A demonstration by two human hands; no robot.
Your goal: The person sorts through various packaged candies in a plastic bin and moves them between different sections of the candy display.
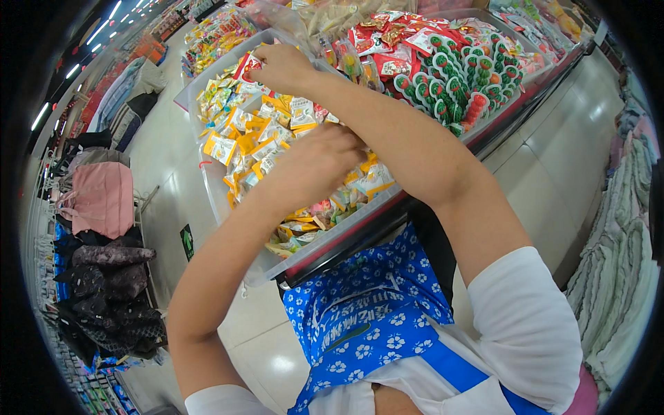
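My right hand (pixel 288 70) reaches across to the far left side of the candy display, its fingers on a red wrapped packet (pixel 248 67). Below it are small yellow-green wrapped sweets (pixel 218 98). My left hand (pixel 324 161), slightly blurred, is low over white-and-yellow wrapped sweets (pixel 270 137) in a clear plastic bin (pixel 215 194). Its fingertips point right, beneath my right forearm, and whatever they may hold is hidden. More mixed wrapped sweets (pixel 301 228) fill the near end of this bin.
To the right, another bin holds red packets (pixel 397 62) and watermelon-patterned candy packs (pixel 451 85). The display's dark front edge (pixel 342 249) lies against my blue apron (pixel 363 311). Bags, including a pink one (pixel 104 199), hang at left; folded textiles (pixel 612 259) are stacked at right.
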